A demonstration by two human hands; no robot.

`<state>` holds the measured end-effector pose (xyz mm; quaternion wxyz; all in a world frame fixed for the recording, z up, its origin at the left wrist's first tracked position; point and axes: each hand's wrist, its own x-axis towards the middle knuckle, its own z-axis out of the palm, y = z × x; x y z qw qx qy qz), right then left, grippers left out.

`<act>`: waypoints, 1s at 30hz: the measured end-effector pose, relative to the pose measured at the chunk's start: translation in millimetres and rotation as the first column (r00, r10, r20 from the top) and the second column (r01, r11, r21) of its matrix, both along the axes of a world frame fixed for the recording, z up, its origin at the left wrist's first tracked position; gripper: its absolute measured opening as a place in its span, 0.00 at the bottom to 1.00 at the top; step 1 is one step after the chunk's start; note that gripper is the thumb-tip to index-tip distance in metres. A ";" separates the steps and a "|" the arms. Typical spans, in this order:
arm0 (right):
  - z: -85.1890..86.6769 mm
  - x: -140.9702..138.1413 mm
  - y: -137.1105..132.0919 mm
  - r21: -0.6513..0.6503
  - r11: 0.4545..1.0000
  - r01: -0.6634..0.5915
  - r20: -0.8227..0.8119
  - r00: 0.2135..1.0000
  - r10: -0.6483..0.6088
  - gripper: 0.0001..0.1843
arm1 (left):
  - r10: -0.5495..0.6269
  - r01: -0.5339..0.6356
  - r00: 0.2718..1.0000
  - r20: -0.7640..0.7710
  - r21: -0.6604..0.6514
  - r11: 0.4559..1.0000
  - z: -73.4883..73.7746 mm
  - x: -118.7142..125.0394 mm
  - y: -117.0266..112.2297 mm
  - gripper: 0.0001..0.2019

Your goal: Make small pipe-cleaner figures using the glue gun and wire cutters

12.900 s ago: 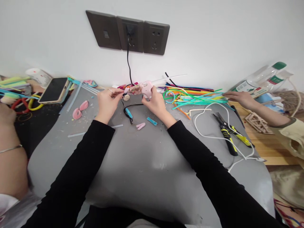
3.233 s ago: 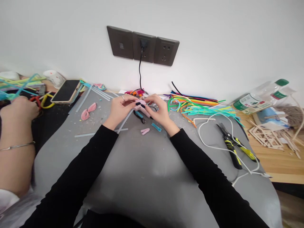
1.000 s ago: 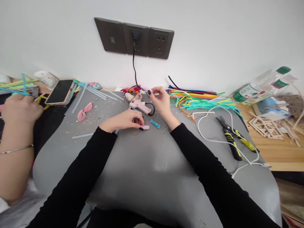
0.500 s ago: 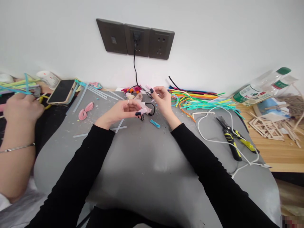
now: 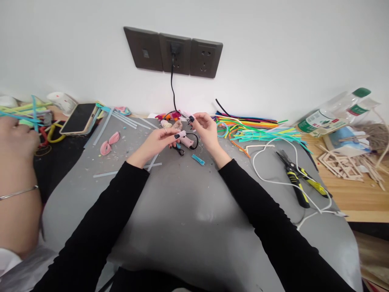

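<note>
- Pink strip (image 5: 182, 133) just above the handle of the pink glue gun (image 5: 187, 142), overlapping it in view; the strip's long axis slants gently upward to the right, its free end pointing toward the right hand (image 5: 206, 129).
- Left hand (image 5: 158, 142): thumb and fingers nearly together, pinched on the strip's near end, with the palm turned down to the left of the glue gun.
- Right hand: thumb and index closed on a second pink piece (image 5: 186, 115), beyond the glue gun's handle. That piece sticks out leftward from the fingertips, lying roughly crosswise; its exact outline is too small to tell.
- The two hands stand apart, near each other, on either side of the glue gun's handle.
- Glue gun: handle slanting down to the right; its front end is hidden or hard to make out around the left hand.
- Teal clip (image 5: 198, 159) on the grey mat (image 5: 194, 202), nearer the wearer than the glue gun and slightly right.
- Pink bow (image 5: 110, 143) well left of the glue gun; pipe cleaners (image 5: 267, 133) and pliers (image 5: 292, 178) well to its right.
</note>
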<state>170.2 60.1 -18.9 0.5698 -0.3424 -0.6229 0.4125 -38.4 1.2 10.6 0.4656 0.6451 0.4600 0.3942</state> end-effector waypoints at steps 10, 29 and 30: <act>1.2 -4.6 -4.9 -0.069 0.995 -0.077 -0.052 0.996 0.074 0.28 | 0.163 -0.158 0.986 -0.032 0.120 0.980 -2.8 7.5 -0.7 0.22; 21.1 -8.2 -22.9 -0.245 0.898 -0.367 -0.300 0.909 0.290 0.25 | 0.209 -0.210 0.978 0.027 0.193 0.958 -8.0 8.6 -2.4 0.28; 21.2 -8.4 -23.4 -0.245 0.897 -0.368 -0.295 0.910 0.293 0.25 | 0.217 -0.216 0.976 0.021 0.200 0.956 -9.5 8.4 -1.4 0.28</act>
